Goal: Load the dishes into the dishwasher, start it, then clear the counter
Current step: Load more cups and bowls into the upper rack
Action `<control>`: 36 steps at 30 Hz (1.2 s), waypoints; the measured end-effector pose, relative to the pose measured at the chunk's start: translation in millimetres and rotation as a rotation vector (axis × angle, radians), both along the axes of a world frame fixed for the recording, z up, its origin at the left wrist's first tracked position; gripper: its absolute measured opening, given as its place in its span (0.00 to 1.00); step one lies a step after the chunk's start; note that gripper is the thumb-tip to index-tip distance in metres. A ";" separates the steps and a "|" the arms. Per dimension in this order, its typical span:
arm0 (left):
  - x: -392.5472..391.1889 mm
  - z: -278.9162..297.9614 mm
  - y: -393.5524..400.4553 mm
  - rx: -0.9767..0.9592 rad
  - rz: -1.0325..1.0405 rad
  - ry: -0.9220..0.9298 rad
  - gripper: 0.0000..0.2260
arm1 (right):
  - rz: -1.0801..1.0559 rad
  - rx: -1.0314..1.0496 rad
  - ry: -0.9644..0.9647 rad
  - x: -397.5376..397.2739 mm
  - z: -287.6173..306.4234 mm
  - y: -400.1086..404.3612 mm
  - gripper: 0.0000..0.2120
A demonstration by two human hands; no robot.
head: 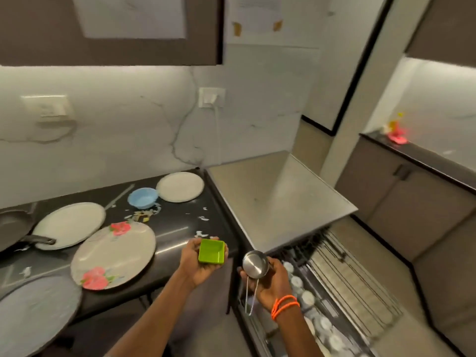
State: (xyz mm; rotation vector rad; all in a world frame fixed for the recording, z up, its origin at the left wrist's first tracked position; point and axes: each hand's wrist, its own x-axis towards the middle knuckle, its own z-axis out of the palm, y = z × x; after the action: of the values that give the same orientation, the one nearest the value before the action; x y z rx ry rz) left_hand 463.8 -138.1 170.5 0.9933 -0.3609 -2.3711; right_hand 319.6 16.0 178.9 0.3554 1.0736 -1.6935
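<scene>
**Both hands full beside the pulled-out dishwasher rack**

We see the left hand [199,264] palm up at the front edge of the black stone counter [180,228], fingers curled under and around a small square bright-green plastic dish [211,251] that sits cupped in the palm. The right hand [270,282], with orange thread bands [284,305] around its wrist, is closed around a small round stainless-steel cup with a long wire handle [255,264]; the cup's bowl is tilted toward us and the handle hangs down below the hand. The two hands are near each other but apart.

To the right of the counter stands the steel-topped dishwasher [273,199], its wire rack [347,279] drawn out below the right hand. Pale rounded items sit in a row along the rack's near side; blur keeps us from saying what they are.

On the counter we count a large round plate with pink flower prints [113,256] nearest the left hand, a plain white round plate [69,225] behind it, a dark frying pan [13,228] whose handle lies over that white plate's rim, a small light-blue plastic bowl [143,197], another white round plate [180,186] just beside the bowl near the wall, and a grey round plate [33,310] jutting over the front edge at lower left. White scraps lie scattered between them.
</scene>
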 end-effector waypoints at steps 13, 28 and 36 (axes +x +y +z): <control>-222.5 -22.6 118.2 0.126 -0.366 -0.060 0.27 | -0.165 0.053 -0.022 -175.1 -44.8 150.2 0.20; -333.2 -131.5 92.0 0.068 -0.680 -0.370 0.21 | -0.214 0.340 0.109 -280.5 -146.3 166.4 0.15; -407.3 -217.4 77.0 -0.068 -0.961 -0.546 0.21 | -0.170 0.719 0.374 -330.1 -240.6 156.2 0.21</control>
State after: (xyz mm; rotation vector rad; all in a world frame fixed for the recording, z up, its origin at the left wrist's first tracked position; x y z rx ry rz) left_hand 56.5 -61.1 -46.9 1.7002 -1.3704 -2.7794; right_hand -10.5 172.2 -61.7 0.6081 1.9791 -1.4994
